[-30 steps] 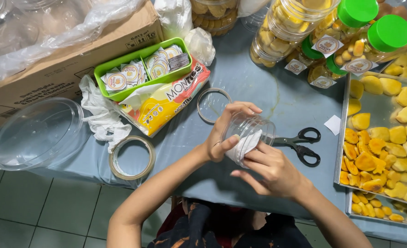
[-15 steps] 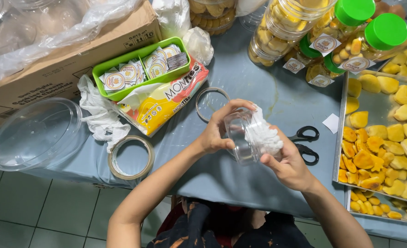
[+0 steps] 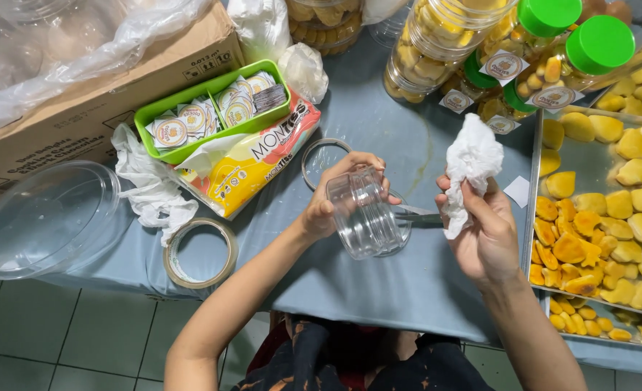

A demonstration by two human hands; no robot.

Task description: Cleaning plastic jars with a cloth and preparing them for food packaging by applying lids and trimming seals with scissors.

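Scissors (image 3: 416, 216) mostly hidden behind clear jar (image 3: 366, 214) and right hand (image 3: 482, 233); only blade strip showed. Metal tray (image 3: 536, 156) of yellow cookies cut off by right edge. Green-lidded jars (image 3: 545, 51) cropped at top edge. Cardboard box (image 3: 82, 123) ran off left edge, top covered by plastic sheet (image 3: 67, 43). Sticker print in green basket (image 3: 212, 134) too small to tell. Left hand (image 3: 335, 195) palm hidden behind jar.

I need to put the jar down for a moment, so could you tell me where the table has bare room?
Bare cloth lies between the tape roll and the left hand, and below the clear jar toward the table edge. Crowded: the cookie tray on the right, filled jars at the back, green tray at left.
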